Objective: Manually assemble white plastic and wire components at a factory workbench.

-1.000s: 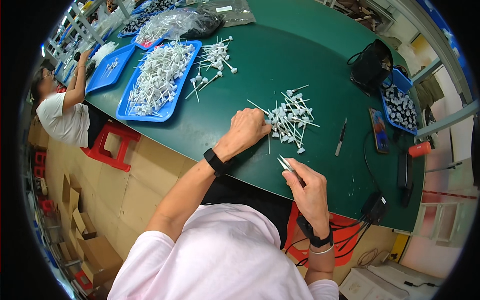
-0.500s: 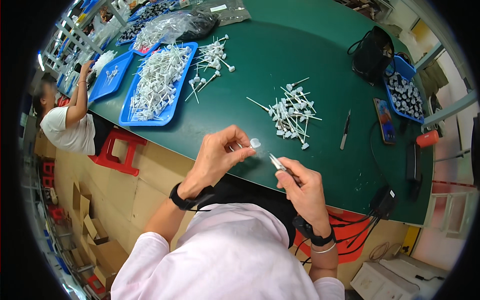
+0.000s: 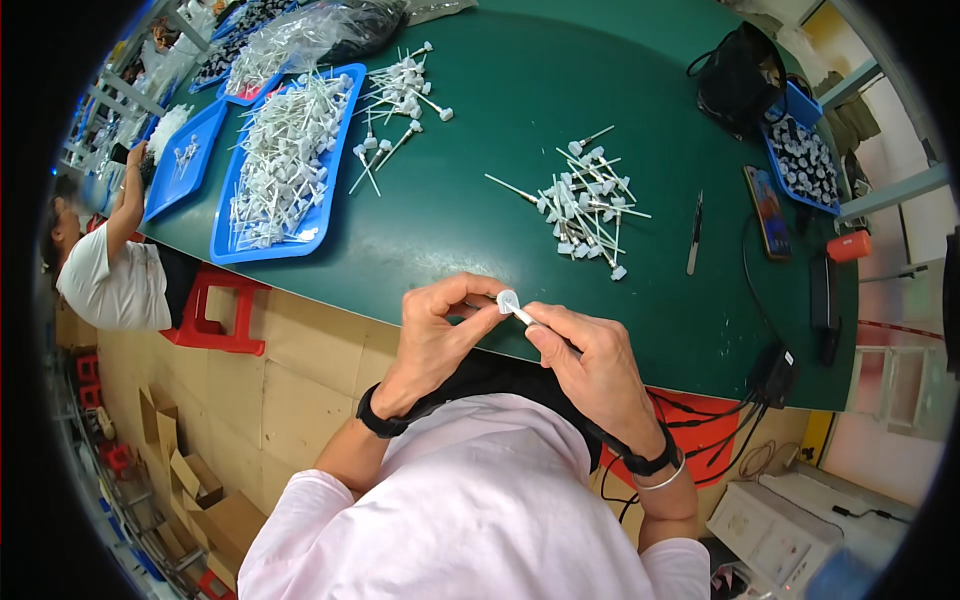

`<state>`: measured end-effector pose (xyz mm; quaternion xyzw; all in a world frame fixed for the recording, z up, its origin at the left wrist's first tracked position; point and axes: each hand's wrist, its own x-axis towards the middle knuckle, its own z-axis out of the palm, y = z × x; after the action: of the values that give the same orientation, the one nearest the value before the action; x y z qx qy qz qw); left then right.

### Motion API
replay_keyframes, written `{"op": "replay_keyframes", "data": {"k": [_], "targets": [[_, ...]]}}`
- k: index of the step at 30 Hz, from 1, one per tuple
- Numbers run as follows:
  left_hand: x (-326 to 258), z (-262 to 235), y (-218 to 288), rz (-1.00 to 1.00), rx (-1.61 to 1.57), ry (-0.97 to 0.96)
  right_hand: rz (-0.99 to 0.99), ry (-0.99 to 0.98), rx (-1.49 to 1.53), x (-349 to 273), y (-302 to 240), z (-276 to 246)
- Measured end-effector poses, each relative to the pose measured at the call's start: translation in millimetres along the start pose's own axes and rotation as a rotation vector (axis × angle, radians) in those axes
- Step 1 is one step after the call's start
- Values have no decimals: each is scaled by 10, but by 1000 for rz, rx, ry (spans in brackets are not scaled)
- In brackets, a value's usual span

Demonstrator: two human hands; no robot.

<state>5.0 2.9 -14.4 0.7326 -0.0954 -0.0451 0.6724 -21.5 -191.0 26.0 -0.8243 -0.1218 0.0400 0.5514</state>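
White plastic piece (image 3: pixel 508 301) pinched between fingertips of left hand (image 3: pixel 435 335) and right hand (image 3: pixel 590 362), both closed on it, near edge of green table (image 3: pixel 480 220)

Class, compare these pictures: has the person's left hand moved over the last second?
Yes. The left hand has left the pile of white parts on the green table, coming back toward the body, and meets the right hand at a small white piece.

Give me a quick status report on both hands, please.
Left hand and right hand together pinch one small white part. White pile ahead, untouched. Nothing between.
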Motion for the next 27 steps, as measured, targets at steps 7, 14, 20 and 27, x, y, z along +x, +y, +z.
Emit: {"op": "replay_keyframes", "data": {"k": [7, 14, 20, 27], "targets": [[-19, -96, -55, -82, -96, -83, 34, -50, -44, 30, -15, -48], [28, -128, -104, -69, -123, -132, 94, -139, -51, 24, -51, -162], [37, -114, -120, -14, -45, -152, 103, -164, -19, 16, -41, -195], [40, -91, -92, 4, -17, -158, 199, -218, 38, 36, -62, -246]]}}
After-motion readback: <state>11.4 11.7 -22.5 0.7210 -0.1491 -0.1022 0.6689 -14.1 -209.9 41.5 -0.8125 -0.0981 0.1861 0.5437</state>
